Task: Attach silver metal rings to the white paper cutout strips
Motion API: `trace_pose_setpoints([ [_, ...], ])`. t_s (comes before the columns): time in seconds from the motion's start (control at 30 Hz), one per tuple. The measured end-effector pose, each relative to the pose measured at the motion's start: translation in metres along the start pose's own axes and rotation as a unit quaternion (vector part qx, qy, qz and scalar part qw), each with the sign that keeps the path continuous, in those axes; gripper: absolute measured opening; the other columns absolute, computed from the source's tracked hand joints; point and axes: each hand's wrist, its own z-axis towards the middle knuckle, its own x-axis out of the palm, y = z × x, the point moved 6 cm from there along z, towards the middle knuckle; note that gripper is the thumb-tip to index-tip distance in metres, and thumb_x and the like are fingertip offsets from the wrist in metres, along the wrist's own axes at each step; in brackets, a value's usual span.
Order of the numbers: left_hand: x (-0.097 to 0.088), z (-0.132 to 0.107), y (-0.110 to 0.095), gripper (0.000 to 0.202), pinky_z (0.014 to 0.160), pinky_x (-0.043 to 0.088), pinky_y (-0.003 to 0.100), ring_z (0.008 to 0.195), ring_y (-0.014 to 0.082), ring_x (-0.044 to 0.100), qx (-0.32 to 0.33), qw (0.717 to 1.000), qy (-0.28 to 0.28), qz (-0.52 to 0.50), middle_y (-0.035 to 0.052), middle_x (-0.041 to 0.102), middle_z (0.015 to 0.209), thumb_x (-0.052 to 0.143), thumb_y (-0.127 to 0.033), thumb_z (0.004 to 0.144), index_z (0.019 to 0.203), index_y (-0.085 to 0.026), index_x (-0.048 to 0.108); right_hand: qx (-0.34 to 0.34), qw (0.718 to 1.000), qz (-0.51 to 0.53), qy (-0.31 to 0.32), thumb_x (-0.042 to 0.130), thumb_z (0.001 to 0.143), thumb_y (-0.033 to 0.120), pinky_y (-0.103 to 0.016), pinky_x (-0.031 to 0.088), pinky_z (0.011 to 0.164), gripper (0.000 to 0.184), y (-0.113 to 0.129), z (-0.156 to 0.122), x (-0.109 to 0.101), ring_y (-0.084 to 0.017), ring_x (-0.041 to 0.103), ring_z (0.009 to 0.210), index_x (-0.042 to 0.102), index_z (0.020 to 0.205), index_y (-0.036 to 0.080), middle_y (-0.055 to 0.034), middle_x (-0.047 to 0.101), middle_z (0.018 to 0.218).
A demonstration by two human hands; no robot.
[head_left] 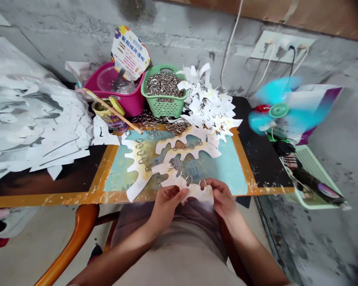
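Between my two hands, at the table's front edge, is a white cut-out strip [199, 192] with notched edges and metal rings along its top. My left hand [167, 204] pinches its left part between thumb and fingers. At the strip's right end, my right hand [222, 197] grips it close to a ring; its fingertips are partly hidden. Just beyond lie more notched strips, one [141, 171] on the left and another [193, 153] in the middle, with rings on them and yellowish stains. Loose metal rings [153, 123] are heaped behind these.
A green basket [168, 105] full of rings stands beside a pink basket [131, 103]. A stick lies across an open can [110, 115]. White cut-outs [41, 131] pile up at left, more [209, 99] at back right. A blue fan [279, 109] spins at right.
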Motion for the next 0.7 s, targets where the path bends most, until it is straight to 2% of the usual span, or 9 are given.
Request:
trace_pose_setpoints([
  [0.07,-0.001,0.002,-0.003,0.040,0.056,0.039,0.022,0.055,0.0085,0.048,0.015,0.998,0.006,0.059,-0.0013,0.055,0.054,0.074,-0.041,0.082,0.057,-0.014,0.060,-0.032,0.999,-0.033,0.019,0.065,0.069,0.077,-0.035,0.049,0.072,0.069,0.013,0.000,-0.005,-0.023,0.061,0.081,0.068,0.105,0.018,-0.0107,0.067,0.095],
  [0.1,-0.001,0.002,-0.004,0.041,0.055,0.037,0.022,0.053,0.0085,0.047,0.014,0.996,0.009,0.083,-0.0012,0.055,0.053,0.074,-0.042,0.082,0.057,-0.013,0.060,-0.053,0.996,-0.065,0.022,0.063,0.072,0.077,-0.036,0.049,0.076,0.071,0.021,0.000,-0.006,-0.025,0.060,0.088,0.066,0.114,0.019,-0.0119,0.067,0.103],
  [0.17,-0.001,0.000,-0.006,0.044,0.050,0.034,0.022,0.050,0.0081,0.045,0.008,0.993,0.011,0.120,-0.0012,0.053,0.051,0.075,-0.045,0.080,0.054,-0.013,0.059,-0.079,0.984,-0.154,0.032,0.065,0.079,0.066,-0.035,0.047,0.082,0.060,0.035,0.002,-0.004,-0.023,0.059,0.093,0.063,0.121,0.022,-0.0109,0.066,0.114],
  [0.23,0.001,-0.003,-0.006,0.044,0.048,0.033,0.022,0.048,0.0079,0.043,0.003,0.991,0.015,0.134,-0.0012,0.052,0.049,0.075,-0.046,0.079,0.054,-0.013,0.060,-0.080,0.966,-0.239,0.060,0.068,0.084,0.054,-0.032,0.046,0.082,0.042,0.042,0.005,0.006,-0.021,0.059,0.091,0.068,0.112,0.022,-0.0086,0.068,0.109],
  [0.3,0.003,-0.004,-0.006,0.043,0.048,0.035,0.021,0.049,0.0082,0.044,0.003,0.992,0.020,0.125,-0.0014,0.052,0.050,0.078,-0.046,0.076,0.054,-0.013,0.060,-0.068,0.951,-0.289,0.086,0.067,0.087,0.047,-0.030,0.045,0.079,0.028,0.046,0.007,0.017,-0.019,0.059,0.085,0.070,0.092,0.019,-0.0060,0.068,0.093],
  [0.4,0.005,-0.003,-0.010,0.045,0.050,0.040,0.022,0.052,0.0096,0.047,0.040,0.996,0.029,0.078,-0.0014,0.053,0.053,0.085,-0.049,0.064,0.054,-0.014,0.058,-0.051,0.939,-0.325,0.096,0.063,0.091,0.041,-0.026,0.043,0.072,0.027,0.047,0.008,0.031,-0.016,0.056,0.077,0.065,0.078,0.017,-0.0025,0.064,0.078],
  [0.47,0.005,-0.002,-0.014,0.046,0.051,0.042,0.022,0.052,0.0098,0.048,0.058,0.996,0.030,0.068,-0.0011,0.054,0.054,0.083,-0.051,0.066,0.055,-0.014,0.059,-0.051,0.934,-0.340,0.100,0.061,0.092,0.040,-0.025,0.041,0.067,0.027,0.047,0.006,0.037,-0.014,0.053,0.074,0.064,0.079,0.017,-0.0015,0.062,0.077],
  [0.57,0.005,0.000,-0.021,0.036,0.059,0.049,0.024,0.058,0.0117,0.055,0.070,0.994,0.011,0.078,0.0016,0.063,0.063,0.075,-0.046,0.079,0.065,-0.013,0.066,-0.051,0.929,-0.352,0.105,0.059,0.093,0.041,-0.023,0.039,0.063,0.026,0.045,0.002,0.039,-0.013,0.051,0.071,0.064,0.082,0.018,-0.0009,0.061,0.076],
  [0.7,0.008,-0.001,-0.029,0.027,0.071,0.055,0.029,0.069,0.0153,0.063,0.099,0.993,0.009,0.058,0.0038,0.070,0.077,0.074,-0.042,0.081,0.078,-0.015,0.071,-0.035,0.945,-0.302,0.119,0.064,0.089,0.045,-0.024,0.042,0.064,0.028,0.042,0.001,0.037,-0.014,0.055,0.074,0.067,0.089,0.018,-0.0030,0.065,0.081],
])
